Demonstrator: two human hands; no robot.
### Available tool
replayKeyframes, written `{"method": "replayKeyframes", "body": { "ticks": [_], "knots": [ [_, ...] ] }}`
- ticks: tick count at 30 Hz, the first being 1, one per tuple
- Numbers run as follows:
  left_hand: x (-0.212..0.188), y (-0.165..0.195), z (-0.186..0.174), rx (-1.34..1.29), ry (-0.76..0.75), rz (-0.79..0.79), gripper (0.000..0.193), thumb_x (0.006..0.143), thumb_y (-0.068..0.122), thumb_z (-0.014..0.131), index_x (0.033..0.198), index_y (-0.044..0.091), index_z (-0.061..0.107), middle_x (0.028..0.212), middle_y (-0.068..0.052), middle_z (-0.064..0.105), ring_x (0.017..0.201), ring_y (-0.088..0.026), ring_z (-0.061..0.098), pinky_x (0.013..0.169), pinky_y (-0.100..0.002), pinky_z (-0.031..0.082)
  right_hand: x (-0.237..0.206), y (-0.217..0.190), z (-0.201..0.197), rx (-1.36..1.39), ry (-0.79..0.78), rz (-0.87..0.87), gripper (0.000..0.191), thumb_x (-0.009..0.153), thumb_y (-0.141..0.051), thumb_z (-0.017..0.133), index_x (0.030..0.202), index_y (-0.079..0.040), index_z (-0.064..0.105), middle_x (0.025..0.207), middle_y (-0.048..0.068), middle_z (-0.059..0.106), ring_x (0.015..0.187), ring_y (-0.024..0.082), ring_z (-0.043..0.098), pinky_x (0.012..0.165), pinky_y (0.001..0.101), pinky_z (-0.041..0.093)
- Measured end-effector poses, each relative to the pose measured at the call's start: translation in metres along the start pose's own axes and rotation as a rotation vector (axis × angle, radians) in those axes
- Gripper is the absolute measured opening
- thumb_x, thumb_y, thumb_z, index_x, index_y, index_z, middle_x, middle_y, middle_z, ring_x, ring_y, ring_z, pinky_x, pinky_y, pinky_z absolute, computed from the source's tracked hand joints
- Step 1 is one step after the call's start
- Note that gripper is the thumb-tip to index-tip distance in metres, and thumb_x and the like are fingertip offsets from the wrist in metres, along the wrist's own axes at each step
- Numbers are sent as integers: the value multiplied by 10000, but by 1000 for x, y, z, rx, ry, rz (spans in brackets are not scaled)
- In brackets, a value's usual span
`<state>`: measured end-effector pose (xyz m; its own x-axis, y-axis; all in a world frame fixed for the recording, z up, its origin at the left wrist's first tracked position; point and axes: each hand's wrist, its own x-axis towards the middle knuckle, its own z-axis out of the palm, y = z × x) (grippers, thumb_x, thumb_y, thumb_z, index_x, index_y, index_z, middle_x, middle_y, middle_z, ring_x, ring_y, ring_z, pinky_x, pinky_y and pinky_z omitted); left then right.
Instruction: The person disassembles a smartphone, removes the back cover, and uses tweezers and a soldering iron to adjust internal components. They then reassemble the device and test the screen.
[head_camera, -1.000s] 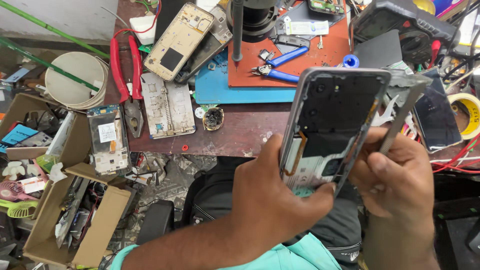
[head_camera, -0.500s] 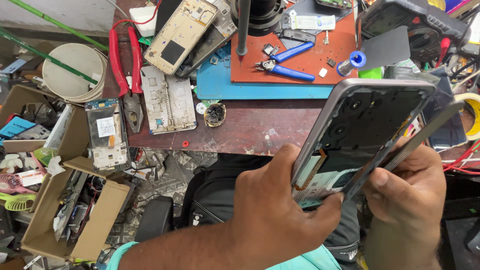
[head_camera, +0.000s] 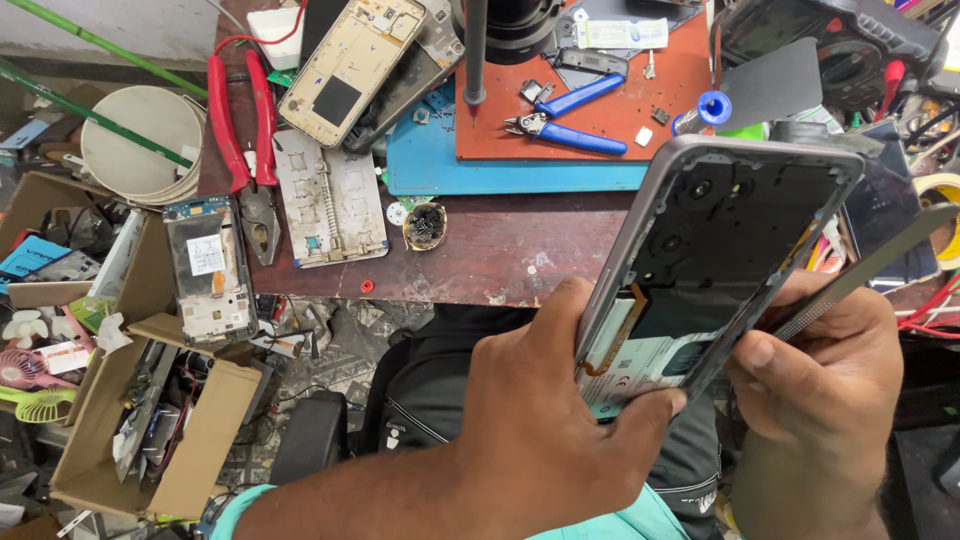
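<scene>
The phone sits opened near the right, its back cover off and battery showing. The left hand grips its lower edge; the right hand pinches tweezers at its side. Inner parts remain fitted, so stripping looks barely begun.

Blue-handled cutters lie on orange mat; red-handled pliers well left of mat; cardboard box below tabletop.
</scene>
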<state>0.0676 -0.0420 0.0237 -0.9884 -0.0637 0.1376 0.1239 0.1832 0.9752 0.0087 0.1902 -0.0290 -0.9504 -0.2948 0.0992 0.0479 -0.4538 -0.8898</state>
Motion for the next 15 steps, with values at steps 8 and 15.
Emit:
{"method": "replayKeyframes", "body": {
  "ticks": [8, 15],
  "knots": [
    [2, 3, -5, -64, -60, -109, 499, 787, 219, 804, 1172, 26, 552, 911, -103, 773, 858, -240, 822, 792, -333, 633, 1, -2, 6, 21, -3, 10, 332, 915, 48, 729, 1207, 176, 635, 1015, 270, 725, 673, 104, 611, 578, 210, 448],
    [4, 8, -6, -55, -60, -108, 494, 769, 205, 795, 1146, 17, 538, 887, -119, 760, 840, -265, 804, 768, -356, 619, 4, -1, 7, 41, -7, 16, 314, 911, 67, 717, 1202, 151, 637, 1036, 268, 726, 672, 119, 634, 554, 213, 457]
  ]
}}
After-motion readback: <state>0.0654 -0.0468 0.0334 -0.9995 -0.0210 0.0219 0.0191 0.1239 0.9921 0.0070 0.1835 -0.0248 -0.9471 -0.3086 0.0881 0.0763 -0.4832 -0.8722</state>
